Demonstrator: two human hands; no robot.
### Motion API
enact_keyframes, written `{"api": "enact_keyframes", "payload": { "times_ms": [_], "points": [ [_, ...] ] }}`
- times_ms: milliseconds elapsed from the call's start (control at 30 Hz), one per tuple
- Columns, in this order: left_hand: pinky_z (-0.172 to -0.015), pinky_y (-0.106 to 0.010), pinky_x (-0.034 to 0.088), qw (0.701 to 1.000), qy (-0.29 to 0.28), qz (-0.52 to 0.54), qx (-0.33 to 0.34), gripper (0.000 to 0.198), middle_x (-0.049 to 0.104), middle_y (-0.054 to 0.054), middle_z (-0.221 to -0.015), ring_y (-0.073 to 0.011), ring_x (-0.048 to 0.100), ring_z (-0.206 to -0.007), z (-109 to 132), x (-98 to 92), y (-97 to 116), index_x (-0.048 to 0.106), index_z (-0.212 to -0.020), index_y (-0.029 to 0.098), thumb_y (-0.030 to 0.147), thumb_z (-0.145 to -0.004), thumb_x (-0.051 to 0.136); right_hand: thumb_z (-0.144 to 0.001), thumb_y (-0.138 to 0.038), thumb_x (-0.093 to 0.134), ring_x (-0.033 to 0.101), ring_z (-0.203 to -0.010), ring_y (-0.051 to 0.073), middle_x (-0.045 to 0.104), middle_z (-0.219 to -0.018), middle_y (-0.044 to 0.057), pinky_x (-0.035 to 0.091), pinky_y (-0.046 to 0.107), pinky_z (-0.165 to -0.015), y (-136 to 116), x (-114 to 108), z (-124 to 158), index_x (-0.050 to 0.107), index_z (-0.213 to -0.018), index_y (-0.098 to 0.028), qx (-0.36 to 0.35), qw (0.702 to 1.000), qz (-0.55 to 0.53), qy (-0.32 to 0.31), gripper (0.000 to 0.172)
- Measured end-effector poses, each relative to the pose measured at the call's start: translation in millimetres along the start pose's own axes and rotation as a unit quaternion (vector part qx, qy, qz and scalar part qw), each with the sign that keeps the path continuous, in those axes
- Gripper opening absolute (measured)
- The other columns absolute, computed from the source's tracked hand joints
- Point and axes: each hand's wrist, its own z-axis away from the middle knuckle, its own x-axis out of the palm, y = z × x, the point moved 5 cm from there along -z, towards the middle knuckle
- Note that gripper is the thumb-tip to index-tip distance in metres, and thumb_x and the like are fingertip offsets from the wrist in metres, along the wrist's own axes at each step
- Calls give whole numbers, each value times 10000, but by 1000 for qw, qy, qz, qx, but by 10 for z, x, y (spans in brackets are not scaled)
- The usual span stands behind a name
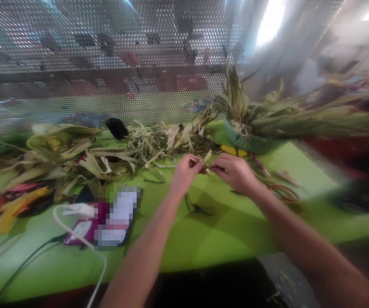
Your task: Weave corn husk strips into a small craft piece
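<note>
over the green counter [229,233], left hand [184,174] and right hand [235,172] close together, each grip pinching a pale leaf strip [207,157]

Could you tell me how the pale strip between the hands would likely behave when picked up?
The strip is probably light: left hand and right hand merely pinch it. Its short free end stands up without drooping, so it seems fairly stiff. Being thin like the leaves behind, it may tear easily.

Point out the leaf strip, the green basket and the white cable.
leaf strip [208,156], head view, pale upper end
green basket [254,144], head view, front wall
white cable [75,209], head view, thick plug end
</note>
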Motion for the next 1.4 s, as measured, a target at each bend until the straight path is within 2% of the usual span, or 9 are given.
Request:
{"api": "enact_keyframes", "payload": {
  "times_ms": [133, 333, 533, 633, 767, 967, 1100, 1300, 1400],
  "points": [
    [-593, -239, 457, 989, -5, -140, 43, 121, 647, -8, -625, -139, 628, -586, 39, 27, 54, 612, -782, 167, 218, -717, 701, -936, -230, 493, 597, -767, 170, 675, -850, 59, 411, 275, -700, -80, 12, 16, 722, -899, -218, -52, 996, 67, -29, 232],
    [-556, -233, 383, 961, -65, -261, 67, 47, 623, -2, -587, -120, 550, -532, 112, 140, 111, 644, -719, 187, 149, -722, 672, -915, -238, 530, 597, -769, 171, 679, -827, 61, 432, 282, -710, -22, -65, -16, 725, -854, -201, -44, 999, 9, -22, 208],
    [-659, -276, 502, 977, -202, -59, -20, 190, 687, -49, -744, -138, 648, -633, 142, 206, 62, 612, -825, 154, 279, -739, 725, -793, -321, 671, 570, -648, 142, 654, -718, 15, 436, 261, -615, 292, -117, -57, 703, -762, -195, 103, 982, -156, 25, 134],
    [-674, -268, 519, 984, -172, 37, -36, 262, 702, -51, -751, -119, 644, -626, 125, 177, 73, 602, -828, 143, 300, -701, 768, -781, -346, 666, 529, -580, 123, 625, -653, -3, 406, 247, -556, 385, -11, -41, 691, -770, -178, 152, 963, -222, 22, 170],
    [-679, -250, 530, 990, -84, 97, -49, 316, 693, -18, -740, -100, 637, -612, 53, 81, 13, 594, -836, 144, 291, -650, 802, -804, -326, 663, 569, -622, 130, 656, -699, 7, 425, 245, -593, 295, 76, -13, 696, -787, -176, 120, 972, -200, 26, 154],
    [-680, -264, 520, 997, -16, -69, 13, 211, 660, 2, -691, -130, 659, -633, -21, -43, -10, 574, -839, 151, 276, -731, 704, -884, -186, 571, 615, -755, 148, 695, -850, 45, 417, 242, -678, 6, 65, 11, 708, -882, -191, -11, 1000, 0, 4, 138],
    [-620, -248, 476, 969, -8, -237, 67, 90, 649, -5, -667, -139, 643, -621, 32, 0, 65, 567, -821, 168, 208, -767, 626, -907, -170, 528, 572, -708, 150, 665, -786, 50, 385, 251, -641, -77, 81, 22, 691, -841, -178, -71, 996, 61, -9, 176],
    [-598, -247, 410, 911, -73, -397, 84, 41, 639, -9, -640, -133, 592, -603, 125, 161, 151, 596, -760, 176, 147, -782, 576, -909, -166, 523, 568, -718, 159, 658, -775, 64, 405, 270, -666, -76, 29, 9, 696, -826, -152, -87, 996, 28, -15, 192],
    [-613, -258, 444, 935, -154, -318, 27, 24, 641, -18, -649, -139, 613, -606, 120, 180, 65, 605, -760, 161, 161, -755, 629, -870, -185, 589, 589, -729, 148, 670, -786, 47, 426, 255, -676, 53, -25, -28, 704, -814, -168, -34, 998, -57, -19, 129]
  ]
}}
